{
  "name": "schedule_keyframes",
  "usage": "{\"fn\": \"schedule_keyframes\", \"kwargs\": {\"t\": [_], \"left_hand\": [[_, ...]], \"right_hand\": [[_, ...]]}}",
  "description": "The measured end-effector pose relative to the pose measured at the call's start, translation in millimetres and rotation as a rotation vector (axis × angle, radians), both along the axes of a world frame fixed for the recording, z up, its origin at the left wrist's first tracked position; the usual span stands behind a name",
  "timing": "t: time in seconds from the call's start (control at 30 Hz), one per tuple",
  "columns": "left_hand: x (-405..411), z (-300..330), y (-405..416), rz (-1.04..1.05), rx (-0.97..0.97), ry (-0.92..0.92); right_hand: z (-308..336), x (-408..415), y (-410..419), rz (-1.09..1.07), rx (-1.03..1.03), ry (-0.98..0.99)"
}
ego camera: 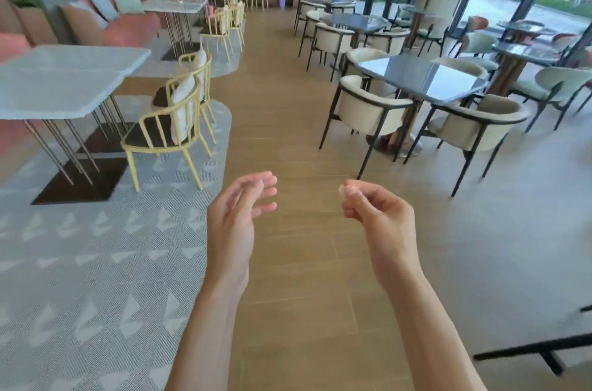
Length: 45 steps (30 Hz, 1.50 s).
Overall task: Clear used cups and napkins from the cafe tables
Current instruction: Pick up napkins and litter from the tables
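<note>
Two hands raised over the wood floor (288, 77): left hand (238, 213) loose, fingers apart, holding nothing; right hand (376, 214) pinching one tiny pale scrap (341, 189) at fingertips, orientation too small to tell.

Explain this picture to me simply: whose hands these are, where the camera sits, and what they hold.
There is no machine here. A person wears a camera on the head, so you see their own two bare arms reaching forward over a cafe aisle. The left hand is open and holds nothing. The right hand pinches a small pale scrap between its fingers; it is too small to identify. Pale tables stand on the left, dark tables on the right. No cups show on the nearest tables.
</note>
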<state>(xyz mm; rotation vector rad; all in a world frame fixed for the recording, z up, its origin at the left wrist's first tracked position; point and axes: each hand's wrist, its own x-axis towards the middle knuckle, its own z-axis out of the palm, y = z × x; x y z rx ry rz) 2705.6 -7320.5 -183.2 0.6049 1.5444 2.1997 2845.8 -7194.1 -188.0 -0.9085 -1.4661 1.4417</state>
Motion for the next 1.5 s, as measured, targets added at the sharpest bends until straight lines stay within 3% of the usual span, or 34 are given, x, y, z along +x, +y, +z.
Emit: {"fn": "schedule_keyframes", "kwargs": {"t": [0.4,0.57,0.83,1.13,1.5], "left_hand": [[-183.8,-44.4,197.9,0.016,-0.102,-0.022],[-279.0,-31.5,304.6,0.069,-0.105,0.014],[-410.8,-16.7,427.8,0.105,-0.049,0.013],[-586.4,-52.0,577.7,0.040,-0.087,-0.054],[-795.5,-21.8,779.7,-0.096,-0.107,-0.020]], "right_hand": [[-51.3,-194.2,207.9,-0.092,-0.084,0.032],[-34.2,-302.3,323.5,-0.045,-0.075,0.115],[-23.9,-435.9,437.8,0.075,-0.115,0.165],[-54.4,-605.9,579.5,0.031,-0.050,0.010],[-23.6,-803.6,764.9,-0.032,0.023,-0.002]]}}
